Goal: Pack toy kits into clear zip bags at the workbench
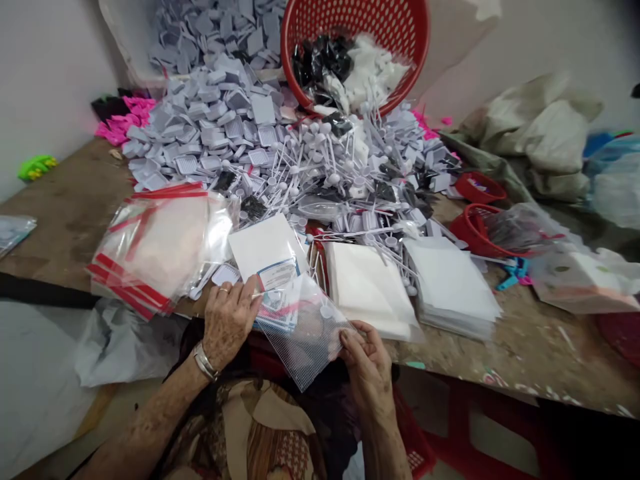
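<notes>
A clear dotted plastic bag (305, 347) is stretched between my hands at the table's front edge. My right hand (369, 357) pinches its right edge between thumb and fingers. My left hand (231, 321), with a ring and a wristwatch, is closed at the bag's upper left side; a thin white stick shows at its fingertips. The bowl of a small white scoop (327, 311) shows through the upper right of the bag; whether it lies inside or behind cannot be made out. Under and behind the bag are printed cards (270, 250) with white and blue areas.
Red-edged clear bags (165, 233) lie left; stacks of white sheets or bags (370, 287) lie right. Behind rises a heap of pale plastic trays (215, 120) and scoops (330, 160), below a tilted red basket (417, 40). Small red baskets (467, 230) stand right.
</notes>
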The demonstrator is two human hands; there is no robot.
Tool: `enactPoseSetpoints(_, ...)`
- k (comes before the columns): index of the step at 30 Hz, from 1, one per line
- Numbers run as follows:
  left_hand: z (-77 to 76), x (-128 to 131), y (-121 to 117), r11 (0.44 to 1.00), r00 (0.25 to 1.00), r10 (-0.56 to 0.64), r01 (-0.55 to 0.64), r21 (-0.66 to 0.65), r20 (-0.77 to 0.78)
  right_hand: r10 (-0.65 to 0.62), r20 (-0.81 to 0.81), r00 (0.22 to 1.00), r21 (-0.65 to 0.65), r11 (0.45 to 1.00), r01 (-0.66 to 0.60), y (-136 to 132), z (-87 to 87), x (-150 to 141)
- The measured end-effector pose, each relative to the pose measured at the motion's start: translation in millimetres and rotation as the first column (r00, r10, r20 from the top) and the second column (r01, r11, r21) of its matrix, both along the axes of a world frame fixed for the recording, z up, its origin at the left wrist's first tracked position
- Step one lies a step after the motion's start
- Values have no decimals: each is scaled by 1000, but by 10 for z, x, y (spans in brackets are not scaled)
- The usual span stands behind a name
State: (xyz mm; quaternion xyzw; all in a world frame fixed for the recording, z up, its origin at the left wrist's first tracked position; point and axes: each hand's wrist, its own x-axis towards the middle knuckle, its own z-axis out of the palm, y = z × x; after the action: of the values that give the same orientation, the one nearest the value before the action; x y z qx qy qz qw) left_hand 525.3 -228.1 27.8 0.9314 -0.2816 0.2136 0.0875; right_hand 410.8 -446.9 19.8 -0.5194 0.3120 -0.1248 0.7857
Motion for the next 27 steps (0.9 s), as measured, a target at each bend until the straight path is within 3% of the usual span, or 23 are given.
enactPoseSetpoints(4, -97, -102, 20, 1000, 1000, -7, 6, -29, -26, -46, 6, 999, -5, 999, 46, 39, -65, -4)
enactPoseSetpoints(7, -86, -106, 16, 999, 998, -27, 24, -43, -60, -49, 11, 999, -10, 999, 49, 39, -97, 2)
enactPoseSetpoints(15, 32, -13, -10, 987, 983, 133, -142, -71, -123, -95, 0, 995, -31, 995, 95, 104, -93, 42)
enactPoseSetpoints(22, -65, 36, -40, 988, 988, 40, -62, -142, -147, -136, -6, 991, -39, 990, 136, 115, -105, 41)
enactPoseSetpoints(27, -10, 52, 19, 987, 976, -135, 118, -110, -169, -192, 0, 981, -30, 981, 192, 117, -136, 54)
